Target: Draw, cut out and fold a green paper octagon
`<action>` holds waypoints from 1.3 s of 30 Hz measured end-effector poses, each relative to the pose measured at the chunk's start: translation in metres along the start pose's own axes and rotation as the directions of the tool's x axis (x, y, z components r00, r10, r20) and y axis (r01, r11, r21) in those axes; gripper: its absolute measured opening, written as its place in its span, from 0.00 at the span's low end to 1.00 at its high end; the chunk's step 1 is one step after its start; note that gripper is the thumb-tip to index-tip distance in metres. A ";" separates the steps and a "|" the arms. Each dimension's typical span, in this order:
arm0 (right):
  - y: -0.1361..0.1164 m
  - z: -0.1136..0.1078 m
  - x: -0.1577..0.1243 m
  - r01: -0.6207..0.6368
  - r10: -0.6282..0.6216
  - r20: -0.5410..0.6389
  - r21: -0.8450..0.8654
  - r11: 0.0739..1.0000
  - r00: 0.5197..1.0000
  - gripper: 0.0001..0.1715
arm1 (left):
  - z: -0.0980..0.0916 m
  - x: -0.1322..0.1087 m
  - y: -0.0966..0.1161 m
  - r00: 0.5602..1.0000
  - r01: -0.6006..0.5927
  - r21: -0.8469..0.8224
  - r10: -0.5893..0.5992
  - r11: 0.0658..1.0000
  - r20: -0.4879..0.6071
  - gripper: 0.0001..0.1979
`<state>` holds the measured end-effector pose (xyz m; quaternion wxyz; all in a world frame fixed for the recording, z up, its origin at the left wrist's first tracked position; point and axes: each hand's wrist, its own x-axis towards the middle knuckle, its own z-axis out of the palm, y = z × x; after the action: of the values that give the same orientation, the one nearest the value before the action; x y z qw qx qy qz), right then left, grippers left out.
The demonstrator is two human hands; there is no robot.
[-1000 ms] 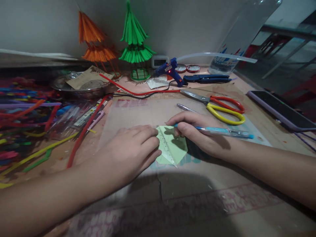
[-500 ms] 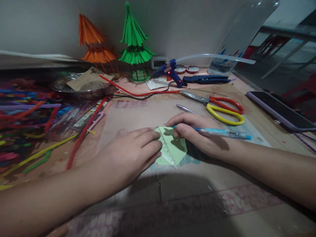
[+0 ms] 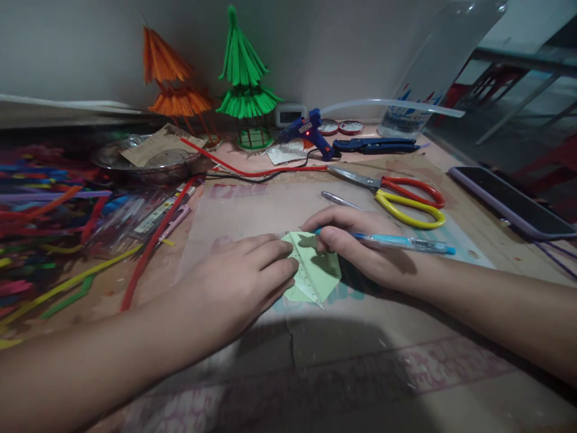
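A light green piece of paper (image 3: 327,278) with several straight edges lies on the mat. Across it lies a clear triangular set square (image 3: 309,284), its pointed tip toward me. My left hand (image 3: 252,267) is open, fingers lying flat on the set square and the paper's left side; the rest of the set square is hidden under them. In my right hand (image 3: 356,237), shut on it, is a blue pen (image 3: 396,242), slanted low with its back end to the right. My fingers rest at the paper's upper right edge and hide the pen's tip.
Behind my right hand lie scissors (image 3: 408,198) and a silver pen (image 3: 340,199). A blue glue gun (image 3: 309,132), a green pagoda-like model (image 3: 246,72) and an orange one (image 3: 174,72) stand farther back. Pipe cleaners (image 3: 49,240) crowd the left; a phone (image 3: 509,198) lies right.
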<state>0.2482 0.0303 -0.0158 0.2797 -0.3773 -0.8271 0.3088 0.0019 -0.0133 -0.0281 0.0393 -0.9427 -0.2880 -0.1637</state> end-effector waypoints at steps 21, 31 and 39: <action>0.002 -0.001 0.000 0.012 -0.012 -0.009 -0.010 1.000 1.000 0.18 | -0.001 -0.001 0.000 1.000 0.006 -0.008 -0.006 1.000 0.028 0.15; 0.001 -0.001 0.001 0.008 -0.007 0.002 -0.011 1.000 1.000 0.17 | 0.001 -0.003 0.000 0.999 0.014 -0.005 -0.014 1.000 0.053 0.14; 0.001 0.000 0.000 -0.005 0.005 0.000 -0.001 1.000 1.000 0.17 | 0.000 -0.002 0.000 0.999 0.012 -0.002 -0.011 1.000 0.053 0.14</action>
<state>0.2488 0.0310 -0.0167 0.2787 -0.3793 -0.8264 0.3090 0.0002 -0.0144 -0.0293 0.0295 -0.9451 -0.2941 -0.1393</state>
